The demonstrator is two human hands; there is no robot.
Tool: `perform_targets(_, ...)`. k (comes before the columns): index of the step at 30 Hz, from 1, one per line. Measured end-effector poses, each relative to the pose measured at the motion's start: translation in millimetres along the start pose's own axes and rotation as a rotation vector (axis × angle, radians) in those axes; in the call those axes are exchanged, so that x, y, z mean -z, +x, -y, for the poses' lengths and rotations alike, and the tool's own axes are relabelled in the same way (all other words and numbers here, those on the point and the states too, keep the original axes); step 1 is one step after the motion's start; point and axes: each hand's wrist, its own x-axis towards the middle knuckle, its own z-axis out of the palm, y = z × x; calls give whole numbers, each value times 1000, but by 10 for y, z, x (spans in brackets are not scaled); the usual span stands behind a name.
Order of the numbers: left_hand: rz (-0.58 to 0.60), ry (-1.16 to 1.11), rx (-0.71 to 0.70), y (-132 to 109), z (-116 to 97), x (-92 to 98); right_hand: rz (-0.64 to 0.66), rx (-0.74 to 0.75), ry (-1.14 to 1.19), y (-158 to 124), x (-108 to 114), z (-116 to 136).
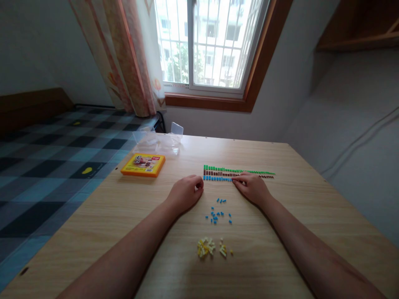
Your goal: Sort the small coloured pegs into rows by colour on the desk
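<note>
On the wooden table, small building bricks lie in three lines: a green row (pixel 221 168), a dark brown row (pixel 215 173) and a blue row (pixel 213 178). My right hand (pixel 252 187) rests at the right end of the blue row, thumb and fingertips pinched on a small blue brick that they mostly cover. It also hides part of the brown row. My left hand (pixel 186 192) lies curled beside the rows' left end, with nothing visible in it. Between my forearms are scattered loose blue bricks (pixel 215 216) and, closer, a pile of yellow and cream bricks (pixel 205 247).
A yellow-orange box (pixel 143 165) lies at the table's left, with clear plastic packaging (pixel 157 143) behind it. A bed with a checked cover (pixel 90 153) adjoins the left side. Beyond the table's far edge are a curtain (pixel 124 54) and a barred window (pixel 215 45).
</note>
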Motion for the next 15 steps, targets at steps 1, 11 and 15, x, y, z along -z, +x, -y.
perform_targets(1,2,3,1,1,-6,4,1,1,1,1,0,1)
perform_targets(11,30,19,-24,-9,-52,35,-11,18,18,-1,15,12)
perform_targets(15,83,4,-57,-27,-93,51,-26,25,41,3,8,-4)
